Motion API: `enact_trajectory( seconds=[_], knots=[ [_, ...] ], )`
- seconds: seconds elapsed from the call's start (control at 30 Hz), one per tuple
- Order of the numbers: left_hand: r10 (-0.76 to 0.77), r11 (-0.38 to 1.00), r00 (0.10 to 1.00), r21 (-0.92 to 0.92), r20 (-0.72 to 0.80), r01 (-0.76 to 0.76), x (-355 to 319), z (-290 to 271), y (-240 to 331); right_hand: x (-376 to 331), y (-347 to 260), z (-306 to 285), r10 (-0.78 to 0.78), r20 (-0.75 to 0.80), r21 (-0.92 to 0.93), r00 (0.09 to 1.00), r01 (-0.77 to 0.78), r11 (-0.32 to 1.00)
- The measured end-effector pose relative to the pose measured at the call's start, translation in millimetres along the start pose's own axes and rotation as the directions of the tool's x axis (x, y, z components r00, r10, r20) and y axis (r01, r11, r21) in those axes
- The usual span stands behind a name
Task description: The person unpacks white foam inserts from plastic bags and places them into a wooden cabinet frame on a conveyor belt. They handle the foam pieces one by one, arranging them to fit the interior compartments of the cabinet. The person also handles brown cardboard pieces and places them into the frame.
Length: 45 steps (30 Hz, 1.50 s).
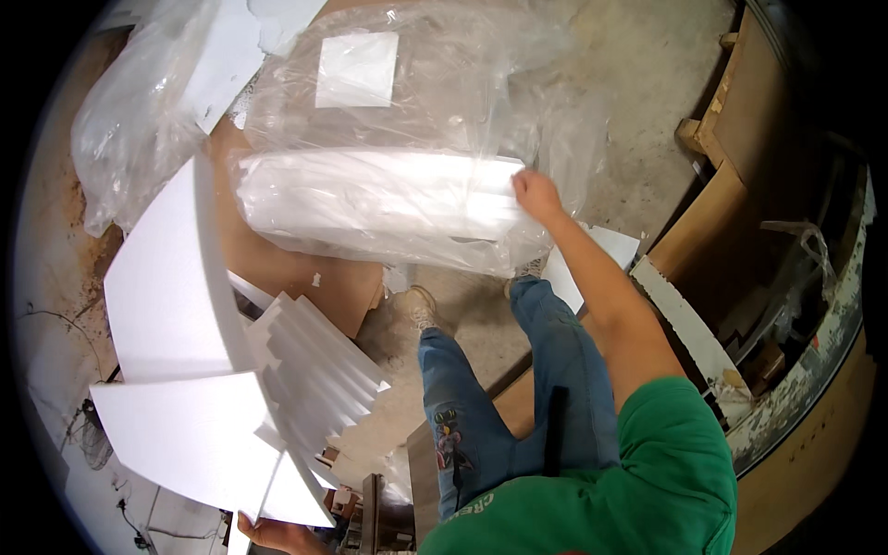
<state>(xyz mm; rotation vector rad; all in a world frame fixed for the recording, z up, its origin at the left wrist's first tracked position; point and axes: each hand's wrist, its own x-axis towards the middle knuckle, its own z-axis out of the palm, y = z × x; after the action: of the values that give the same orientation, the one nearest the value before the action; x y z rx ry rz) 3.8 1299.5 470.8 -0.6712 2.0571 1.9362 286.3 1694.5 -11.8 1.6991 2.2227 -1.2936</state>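
Note:
My right hand (535, 194) reaches forward and grips the end of a stack of white foam sheets (370, 199) that lies wrapped in a clear plastic bag (416, 102) on a brown cardboard box (305, 273). My left hand (277, 534) is low at the bottom edge, holding the lower edge of a large white foam board (185, 435). A second white board (162, 277) stands behind it, and a fanned stack of white foam strips (314, 370) lies beside them. My legs in blue jeans (518, 388) stand below the box.
Crumpled clear plastic (129, 120) lies at the upper left. Brown wooden panels (731, 185) and a white strip (684, 324) lean at the right. The concrete floor (638, 83) shows beyond the box. A small white foam square (356, 69) sits inside the bag.

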Motion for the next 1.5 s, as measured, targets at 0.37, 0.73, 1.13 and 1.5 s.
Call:
enact_trajectory(
  seconds=[0.37, 0.73, 1.13, 1.5],
  knots=[
    [-0.119, 0.989, 0.978, 0.103, 0.174, 0.102, -37.9, 67.7, -57.6, 72.0, 74.3, 32.3, -0.001, 0.18, -0.067, 0.984, 0.013, 0.998],
    [-0.06, 0.997, 0.94, -0.034, 0.337, 0.076, -69.7, 58.2, -8.0, -94.3, 73.6, -193.7, -0.262, -0.311, -0.181, 0.913, 0.214, 0.96],
    [0.043, 0.939, 0.783, -0.293, 0.62, 0.181, -119.5, 138.4, -0.2, -561.7, -67.3, -500.9, 0.267, -0.873, 0.36, 0.407, 0.171, 0.917],
    [-0.046, 0.881, 0.543, -0.223, 0.838, 0.418, -208.8, 217.8, 7.8, -819.5, 68.3, -447.8, 0.67, -0.736, 0.624, -0.101, 0.284, 0.728]
  ],
)
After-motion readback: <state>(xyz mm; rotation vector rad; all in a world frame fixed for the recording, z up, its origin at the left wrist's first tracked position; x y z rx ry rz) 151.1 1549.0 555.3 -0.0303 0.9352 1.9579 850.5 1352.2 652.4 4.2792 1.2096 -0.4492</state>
